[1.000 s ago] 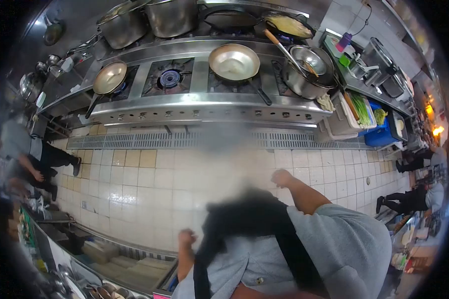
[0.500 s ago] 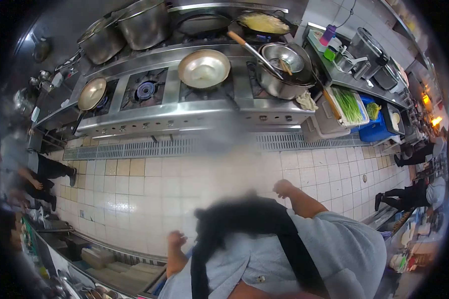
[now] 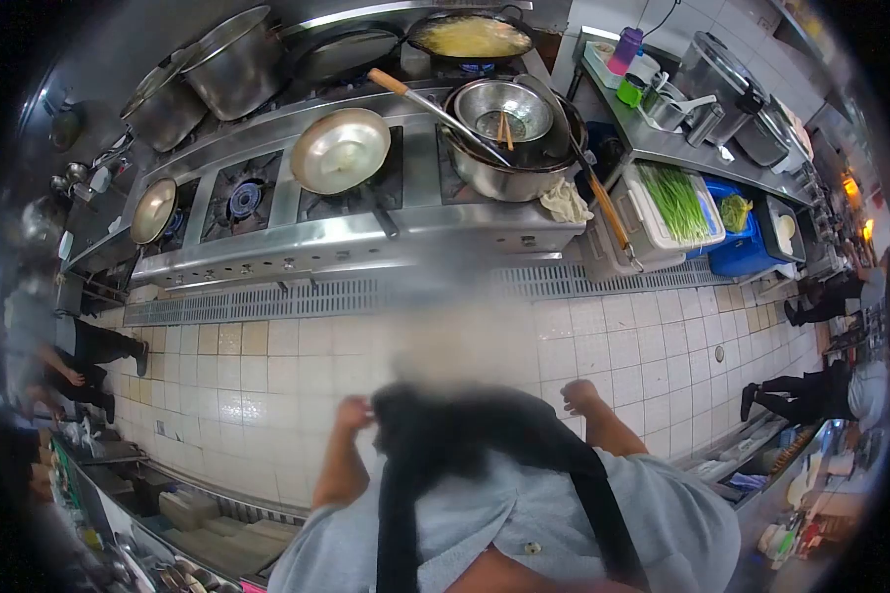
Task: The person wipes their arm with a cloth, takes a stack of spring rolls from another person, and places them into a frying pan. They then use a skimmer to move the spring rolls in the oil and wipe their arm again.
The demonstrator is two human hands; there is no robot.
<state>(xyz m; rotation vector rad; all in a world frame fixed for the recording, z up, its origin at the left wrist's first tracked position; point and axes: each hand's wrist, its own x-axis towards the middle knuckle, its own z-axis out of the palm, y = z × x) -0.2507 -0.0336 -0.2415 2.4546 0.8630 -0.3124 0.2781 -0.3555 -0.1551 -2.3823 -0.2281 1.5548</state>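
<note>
My left hand [image 3: 355,412] hangs in front of my body above the tiled floor, fingers curled in with nothing visible in them. On the other side, my right hand [image 3: 581,396] is also loosely closed and holds nothing that I can see. Neither hand touches anything. Ahead of them is the steel stove [image 3: 257,249]. On it are a wide pan [image 3: 340,150], a smaller pan [image 3: 155,211] and a large pot [image 3: 494,182] with a metal bowl [image 3: 504,107] in its top. A wooden-handled tool [image 3: 435,111] leans across that pot.
Tall pots [image 3: 235,67] and a wok of yellowish food [image 3: 473,38] stand at the back. Right of the stove are green stalks [image 3: 677,203] on a white bin and a blue tub [image 3: 737,259]. A floor grate [image 3: 346,299] runs along the stove. Other people stand left and right.
The view has shifted, so the stove's pans and pots now sit further left. My left hand has risen toward my chest, and my right hand is slightly lower and further right in view.
</note>
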